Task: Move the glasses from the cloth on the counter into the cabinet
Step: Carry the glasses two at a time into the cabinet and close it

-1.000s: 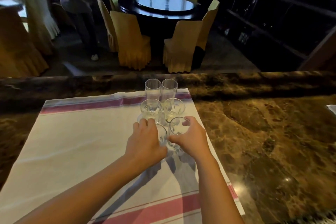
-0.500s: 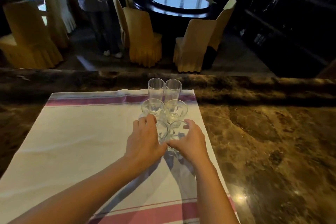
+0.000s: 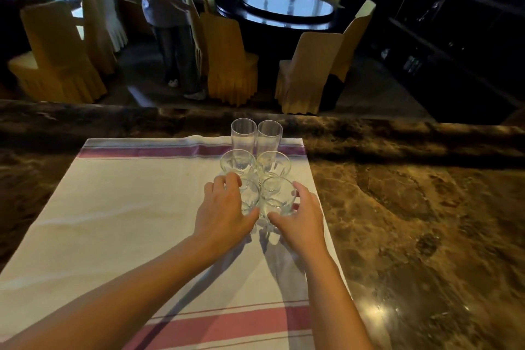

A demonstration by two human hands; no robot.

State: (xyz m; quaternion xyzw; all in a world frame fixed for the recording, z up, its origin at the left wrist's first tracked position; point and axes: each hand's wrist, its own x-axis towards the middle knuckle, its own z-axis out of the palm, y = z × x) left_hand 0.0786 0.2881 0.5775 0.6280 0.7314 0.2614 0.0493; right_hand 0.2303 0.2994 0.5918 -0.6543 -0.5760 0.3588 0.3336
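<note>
Several clear glasses stand in pairs on a white cloth (image 3: pixel 127 207) with pink stripes, near its right edge. The two tall straight glasses (image 3: pixel 243 133) are at the back, two stemmed glasses (image 3: pixel 273 165) in the middle. My left hand (image 3: pixel 224 213) wraps around the near left stemmed glass (image 3: pixel 250 199). My right hand (image 3: pixel 301 219) curls around the near right stemmed glass (image 3: pixel 279 196). Both near glasses look to be standing on the cloth; their feet are hidden by my hands. No cabinet for the glasses is clearly in view.
The cloth lies on a brown marble counter (image 3: pixel 412 221) with a raised far ledge (image 3: pixel 397 133). Beyond it are a round dark table (image 3: pixel 287 8) with yellow-covered chairs (image 3: pixel 230 60), a standing person (image 3: pixel 170 23), and dark shelving (image 3: pixel 454 23) at the right.
My hands stay around the two near glasses; the right fingers have slid lower around the bowl. The view has shifted, so the room beyond appears further right.
</note>
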